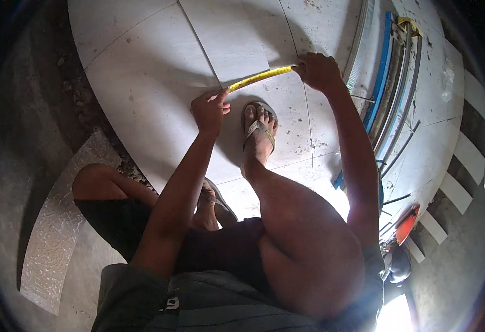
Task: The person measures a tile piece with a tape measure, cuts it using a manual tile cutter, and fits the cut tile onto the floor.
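Yellow measuring tape [261, 76] spans upper centre of frame, along lower edge of pale tile [230, 44]. Your left hand [209, 112] pinches tape's left end between thumb and finger; your right hand [318, 72] holds right end in closed fingers. Your sandalled foot [261, 133] sits just below tape. Blue bar [379, 77] lies at upper right, patterned panel [60, 232] at lower left.

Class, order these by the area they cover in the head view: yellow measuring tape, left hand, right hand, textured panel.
1. Textured panel at left
2. Right hand and left hand: too alike to rank
3. Yellow measuring tape
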### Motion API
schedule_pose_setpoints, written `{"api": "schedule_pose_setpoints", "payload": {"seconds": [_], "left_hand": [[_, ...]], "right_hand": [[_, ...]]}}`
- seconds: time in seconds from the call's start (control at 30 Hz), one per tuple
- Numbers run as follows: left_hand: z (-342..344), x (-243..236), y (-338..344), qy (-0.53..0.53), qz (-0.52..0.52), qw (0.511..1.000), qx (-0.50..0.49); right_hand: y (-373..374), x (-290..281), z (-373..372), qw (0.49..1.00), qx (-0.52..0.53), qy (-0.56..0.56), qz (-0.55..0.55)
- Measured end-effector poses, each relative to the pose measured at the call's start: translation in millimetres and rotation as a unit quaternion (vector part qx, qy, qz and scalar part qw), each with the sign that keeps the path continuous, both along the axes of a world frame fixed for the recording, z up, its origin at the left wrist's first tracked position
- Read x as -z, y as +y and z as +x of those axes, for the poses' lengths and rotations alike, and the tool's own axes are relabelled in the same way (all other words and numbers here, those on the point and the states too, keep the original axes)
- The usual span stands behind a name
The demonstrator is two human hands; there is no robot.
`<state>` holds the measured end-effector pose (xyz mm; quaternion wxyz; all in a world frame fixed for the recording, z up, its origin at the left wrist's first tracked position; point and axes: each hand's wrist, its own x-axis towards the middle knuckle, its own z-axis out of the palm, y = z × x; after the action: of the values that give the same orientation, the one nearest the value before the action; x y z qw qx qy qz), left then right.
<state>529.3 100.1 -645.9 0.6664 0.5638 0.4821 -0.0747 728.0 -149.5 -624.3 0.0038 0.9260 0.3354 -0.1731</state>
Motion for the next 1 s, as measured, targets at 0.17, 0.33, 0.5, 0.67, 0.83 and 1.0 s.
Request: {"api": "schedule_pose_setpoints", "payload": {"seconds": [0.17, 0.33, 0.5, 0.67, 0.83, 1.0], "left_hand": [[-2.7, 5.6, 8.6, 0.024, -0.007, 1.000, 0.012], [-1.8, 7.1, 6.2, 0.035, 0.006, 0.999, 0.030], [-4.3, 11.9, 10.0, 0.047, 0.007, 0.999, 0.018], [-1.7, 12.2, 4.4, 0.049, 0.059, 0.996, 0.035], [-4.1, 14.7, 6.3, 0.044, 0.063, 0.996, 0.034], [-8.6, 21.0, 7.1, 0.029, 0.055, 0.998, 0.027]], "right_hand": [[10.0, -7.8, 6.7, 0.989, 0.013, 0.099, -0.110], [4.7, -1.3, 5.2, 0.991, 0.018, 0.073, -0.106], [14.0, -5.0, 5.2, 0.991, 0.015, 0.074, -0.114], [3.9, 3.2, 5.7, 0.986, 0.029, 0.100, -0.131], [8.7, 3.2, 7.8, 0.986, 0.026, 0.097, -0.134], [6.4, 7.2, 2.5, 0.994, 0.019, 0.051, -0.091]]}}
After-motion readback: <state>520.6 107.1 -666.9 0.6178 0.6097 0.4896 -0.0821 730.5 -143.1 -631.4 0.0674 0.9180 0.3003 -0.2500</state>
